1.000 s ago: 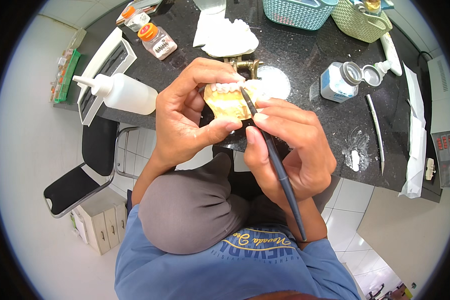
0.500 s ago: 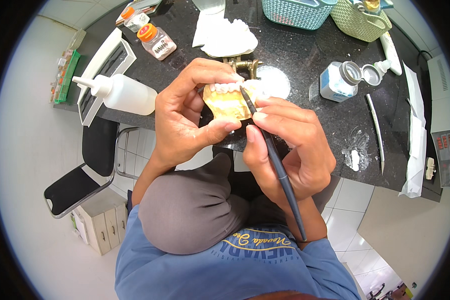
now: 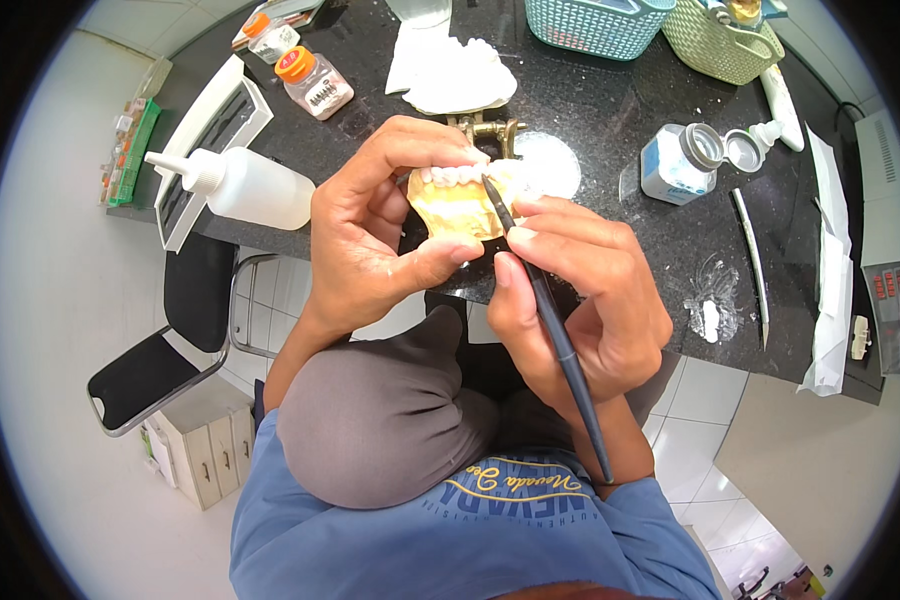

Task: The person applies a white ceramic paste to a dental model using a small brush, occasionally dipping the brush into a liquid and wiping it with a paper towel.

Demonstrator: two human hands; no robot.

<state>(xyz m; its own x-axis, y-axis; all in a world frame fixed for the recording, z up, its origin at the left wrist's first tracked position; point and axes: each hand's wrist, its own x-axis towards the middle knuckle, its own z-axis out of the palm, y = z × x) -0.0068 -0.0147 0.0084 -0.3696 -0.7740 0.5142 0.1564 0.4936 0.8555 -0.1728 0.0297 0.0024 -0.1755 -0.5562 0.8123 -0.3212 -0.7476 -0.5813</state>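
A yellow dental cast [image 3: 452, 212] with a row of white teeth along its far edge is held up over the near edge of the counter. My left hand [image 3: 375, 225] is closed round its left side, fingers behind the teeth and thumb on the near edge. In a pencil grip, my right hand [image 3: 595, 300] holds a slim black brush-like tool [image 3: 560, 345]. Its tip touches the cast close to the teeth, on the right half. The tool's long handle slopes down toward my right forearm. My right fingertips sit close to the cast's right side.
A white squeeze bottle [image 3: 260, 188] lies at the left beside a white frame [image 3: 255, 112]. Orange-capped jars [image 3: 322, 90] stand farther back. Beyond my hands are a brass clamp-like device [image 3: 490, 130] and a white cast [image 3: 465, 80]. An open jar [image 3: 675, 170] and a thin knife [image 3: 752, 260] are right.
The tool's tip has shifted very slightly along the teeth. Both hands keep nearly the same place and grip.
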